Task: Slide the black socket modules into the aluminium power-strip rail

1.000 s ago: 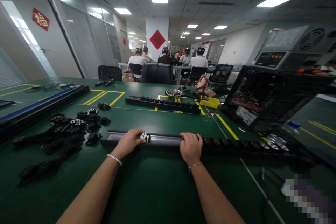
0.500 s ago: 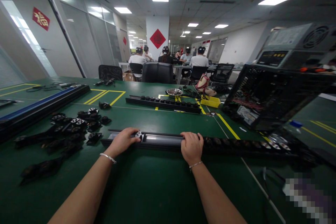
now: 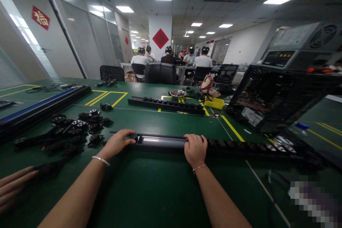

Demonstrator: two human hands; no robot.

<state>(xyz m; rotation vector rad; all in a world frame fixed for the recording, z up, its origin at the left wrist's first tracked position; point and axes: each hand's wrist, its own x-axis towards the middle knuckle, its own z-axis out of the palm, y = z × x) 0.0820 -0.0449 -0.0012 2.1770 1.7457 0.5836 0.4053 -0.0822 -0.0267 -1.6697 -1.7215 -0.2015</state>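
Observation:
A long black rail [image 3: 162, 141] with a glossy channel lies across the table in front of me. My left hand [image 3: 120, 143] pinches a small black block [image 3: 135, 137] sitting in the channel near the rail's left end. My right hand [image 3: 196, 149] is wrapped over the rail around its middle, fingers curled on the far edge. To the right of that hand, a row of similar dark blocks [image 3: 240, 146] fills the channel. Left of the rail, loose black blocks [image 3: 72, 131] lie in a heap, some with white markings.
Another person's hand [image 3: 17, 187] reaches in at the lower left, beside the loose parts. A second filled rail [image 3: 165, 106], a metal bowl [image 3: 177, 93] and a yellow tray [image 3: 214, 103] stand farther back. An opened computer case [image 3: 280, 92] is on the right, a blue-topped rail [image 3: 45, 105] on the left.
My left hand has slid left along the rail with the small black block. My right hand has stayed in place. Another person's hand has come into view at the lower left.

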